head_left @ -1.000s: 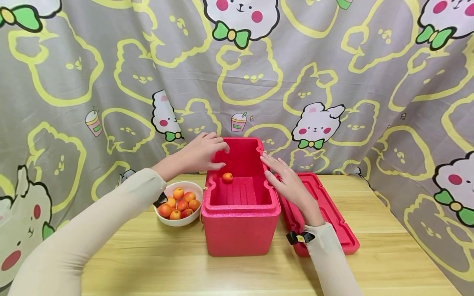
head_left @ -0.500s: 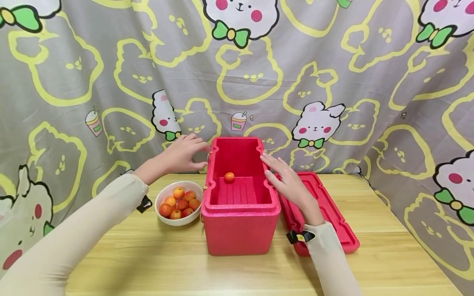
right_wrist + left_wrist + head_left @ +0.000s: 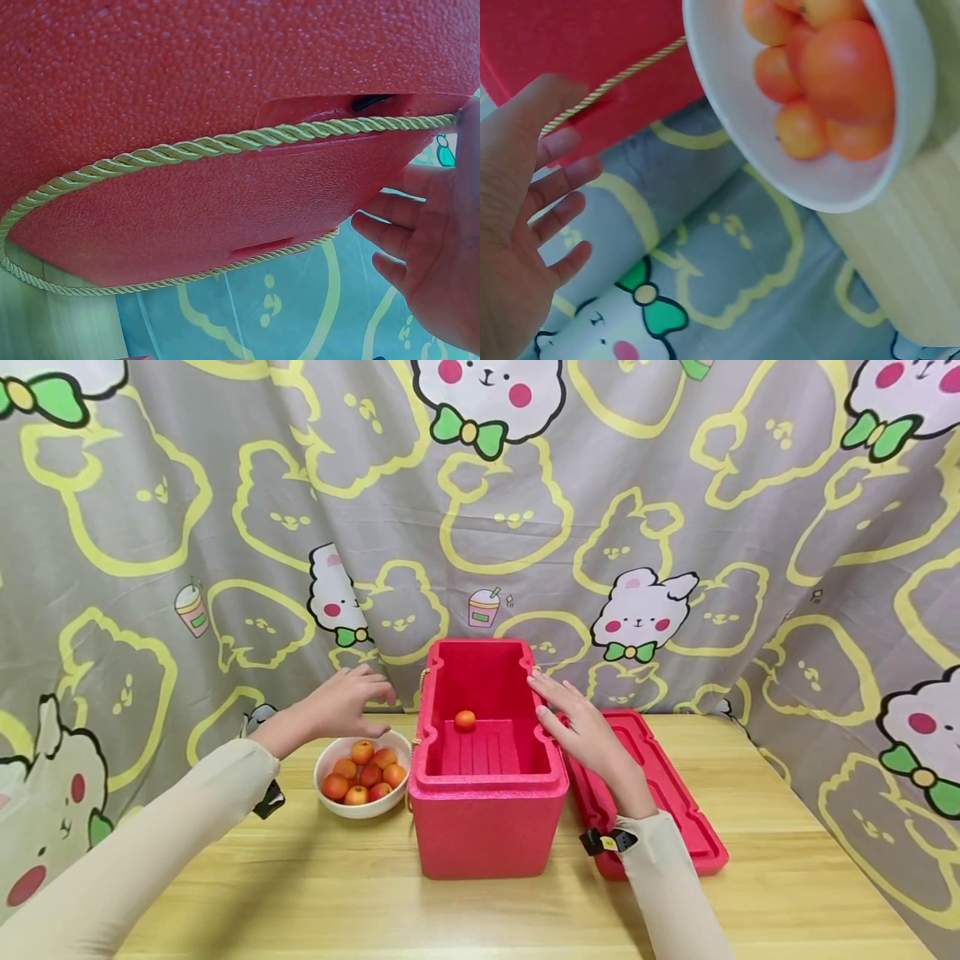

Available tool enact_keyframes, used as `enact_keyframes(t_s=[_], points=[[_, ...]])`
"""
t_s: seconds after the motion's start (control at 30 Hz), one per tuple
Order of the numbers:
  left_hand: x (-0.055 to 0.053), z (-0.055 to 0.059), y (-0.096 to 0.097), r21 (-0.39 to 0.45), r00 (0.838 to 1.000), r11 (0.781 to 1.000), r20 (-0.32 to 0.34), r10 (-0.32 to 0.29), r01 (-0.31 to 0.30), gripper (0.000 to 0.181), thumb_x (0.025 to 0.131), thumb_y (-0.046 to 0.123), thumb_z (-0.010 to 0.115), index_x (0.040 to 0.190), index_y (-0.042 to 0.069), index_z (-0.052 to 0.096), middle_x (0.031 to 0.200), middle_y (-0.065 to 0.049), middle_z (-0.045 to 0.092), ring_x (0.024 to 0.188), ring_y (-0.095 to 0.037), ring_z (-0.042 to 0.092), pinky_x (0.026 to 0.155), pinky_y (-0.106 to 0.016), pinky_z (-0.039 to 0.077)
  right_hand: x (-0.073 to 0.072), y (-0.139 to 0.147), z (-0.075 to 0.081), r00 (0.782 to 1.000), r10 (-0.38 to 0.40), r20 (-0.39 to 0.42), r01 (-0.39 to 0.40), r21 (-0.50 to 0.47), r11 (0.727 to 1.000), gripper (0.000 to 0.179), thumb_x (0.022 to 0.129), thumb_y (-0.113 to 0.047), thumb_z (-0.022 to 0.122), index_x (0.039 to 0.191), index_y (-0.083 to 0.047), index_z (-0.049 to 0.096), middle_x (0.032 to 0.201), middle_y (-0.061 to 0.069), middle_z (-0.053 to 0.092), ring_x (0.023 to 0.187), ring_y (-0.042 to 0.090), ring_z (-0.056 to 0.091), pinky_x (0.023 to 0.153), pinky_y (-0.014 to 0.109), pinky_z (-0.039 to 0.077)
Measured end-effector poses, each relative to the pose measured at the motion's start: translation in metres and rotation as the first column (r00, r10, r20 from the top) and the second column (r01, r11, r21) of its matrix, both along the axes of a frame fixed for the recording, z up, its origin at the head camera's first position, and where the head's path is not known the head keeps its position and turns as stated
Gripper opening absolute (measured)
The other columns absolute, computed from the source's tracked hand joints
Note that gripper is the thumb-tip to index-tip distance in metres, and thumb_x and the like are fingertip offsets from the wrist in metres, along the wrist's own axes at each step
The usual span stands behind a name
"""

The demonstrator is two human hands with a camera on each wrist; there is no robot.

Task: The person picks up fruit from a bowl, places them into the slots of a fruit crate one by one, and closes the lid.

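Note:
My left hand (image 3: 339,703) hovers over the back of a white bowl (image 3: 727,112), fingers spread and loosely bent, nothing held. Several orange-red fruits (image 3: 368,775), like small apricots, fill that bowl, left of a red foam box (image 3: 489,835). Inside the box, one such fruit (image 3: 465,720) lies on the floor near the left wall. My right hand (image 3: 588,735) rests on the box's right rim with fairly straight fingers. In the right wrist view its fingers (image 3: 390,225) lie against the box's side, beside a twisted gold cord (image 3: 247,140).
A red foam lid (image 3: 675,802) lies on the wooden table (image 3: 337,893) right of the box, partly under my right forearm. Behind the table hangs a grey curtain (image 3: 525,527) with cartoon prints.
My left hand has moved left and down, from over the box's opening to above the bowl. The fruit in the box has shifted slightly right. My right hand stays on the rim.

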State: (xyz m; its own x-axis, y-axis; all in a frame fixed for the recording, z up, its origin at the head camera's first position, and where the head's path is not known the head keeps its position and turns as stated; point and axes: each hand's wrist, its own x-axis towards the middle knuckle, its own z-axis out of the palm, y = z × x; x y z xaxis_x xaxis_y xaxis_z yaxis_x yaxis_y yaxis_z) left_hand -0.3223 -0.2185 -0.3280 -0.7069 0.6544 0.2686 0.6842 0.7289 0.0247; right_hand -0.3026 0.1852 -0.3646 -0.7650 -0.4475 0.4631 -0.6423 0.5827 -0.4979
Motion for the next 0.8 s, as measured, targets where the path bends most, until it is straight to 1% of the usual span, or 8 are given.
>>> enact_keyframes(t_s=[0.1, 0.2, 0.37, 0.43, 0.5, 0.57, 0.67, 0.8], points=[[0.003, -0.006, -0.007, -0.029, 0.997, 0.999, 0.071, 0.016, -0.014, 0.031, 0.075, 0.030, 0.087, 0.099, 0.019, 0.071, 0.092, 0.004, 0.068, 0.095, -0.020, 0.054, 0.081, -0.041, 0.044, 0.000, 0.000, 0.000, 1.000, 0.000, 0.005, 0.001, -0.001, 1.000, 0.061, 0.101, -0.036, 0.055, 0.157, -0.017, 0.040, 0.164, 0.000, 0.038, 0.154, 0.023, 0.033, 0.126, 0.056, 0.019], [0.005, -0.012, -0.013, -0.058, 0.988, 0.998, 0.152, 0.037, -0.028, 0.033, 0.073, 0.029, 0.087, 0.101, 0.020, 0.072, 0.092, 0.002, 0.067, 0.093, -0.019, 0.052, 0.080, -0.039, 0.042, 0.001, 0.000, 0.000, 1.000, -0.002, 0.009, 0.002, -0.002, 1.000, 0.061, 0.101, -0.036, 0.056, 0.157, -0.017, 0.040, 0.164, 0.000, 0.038, 0.154, 0.023, 0.033, 0.126, 0.056, 0.019], [0.009, -0.018, -0.024, -0.099, 0.972, 0.993, 0.222, 0.081, -0.061, 0.041, 0.068, 0.031, 0.091, 0.102, 0.019, 0.071, 0.093, 0.000, 0.068, 0.093, -0.018, 0.051, 0.079, -0.038, 0.038, 0.001, 0.000, 0.000, 1.000, -0.002, 0.010, 0.002, -0.001, 1.000, 0.061, 0.101, -0.036, 0.056, 0.157, -0.018, 0.040, 0.164, 0.000, 0.038, 0.154, 0.023, 0.033, 0.126, 0.056, 0.018], [0.011, -0.020, -0.028, -0.112, 0.962, 0.990, 0.251, 0.109, -0.083, 0.044, 0.067, 0.033, 0.092, 0.103, 0.019, 0.071, 0.093, 0.001, 0.068, 0.094, -0.019, 0.051, 0.080, -0.038, 0.040, 0.001, 0.000, -0.001, 1.000, -0.002, 0.009, 0.002, 0.000, 1.000, 0.061, 0.101, -0.036, 0.056, 0.157, -0.019, 0.039, 0.164, 0.000, 0.037, 0.154, 0.023, 0.033, 0.126, 0.056, 0.018], [0.013, -0.022, -0.031, -0.126, 0.947, 0.987, 0.291, 0.138, -0.105, 0.045, 0.066, 0.031, 0.092, 0.103, 0.019, 0.071, 0.095, 0.000, 0.067, 0.094, -0.019, 0.051, 0.079, -0.038, 0.041, 0.000, 0.000, -0.001, 1.000, -0.001, 0.007, 0.001, -0.002, 1.000, 0.061, 0.101, -0.037, 0.056, 0.158, -0.020, 0.039, 0.165, -0.001, 0.037, 0.154, 0.022, 0.033, 0.126, 0.056, 0.018], [0.016, -0.022, -0.032, -0.147, 0.927, 0.982, 0.337, 0.163, -0.119, 0.046, 0.064, 0.029, 0.092, 0.104, 0.019, 0.071, 0.097, -0.001, 0.067, 0.093, -0.019, 0.051, 0.077, -0.037, 0.043, 0.000, 0.000, -0.001, 1.000, 0.001, 0.005, -0.001, -0.002, 1.000, 0.061, 0.101, -0.037, 0.056, 0.158, -0.020, 0.039, 0.165, -0.001, 0.037, 0.154, 0.023, 0.033, 0.126, 0.056, 0.018], [0.018, -0.023, -0.033, -0.176, 0.905, 0.978, 0.387, 0.176, -0.114, 0.047, 0.061, 0.025, 0.092, 0.103, 0.018, 0.071, 0.097, -0.002, 0.067, 0.090, -0.018, 0.050, 0.073, -0.034, 0.044, 0.000, 0.000, -0.001, 1.000, 0.003, 0.001, -0.003, -0.003, 1.000, 0.061, 0.101, -0.036, 0.056, 0.158, -0.020, 0.039, 0.165, -0.001, 0.036, 0.154, 0.023, 0.034, 0.126, 0.057, 0.018], [0.021, -0.023, -0.032, -0.208, 0.889, 0.973, 0.420, 0.183, -0.102, 0.048, 0.059, 0.024, 0.093, 0.101, 0.018, 0.071, 0.094, -0.003, 0.065, 0.087, -0.017, 0.049, 0.071, -0.033, 0.044, -0.001, 0.001, -0.001, 1.000, 0.003, -0.004, -0.004, -0.006, 1.000, 0.061, 0.101, -0.036, 0.056, 0.157, -0.019, 0.040, 0.165, -0.001, 0.036, 0.153, 0.024, 0.034, 0.125, 0.057, 0.019]])
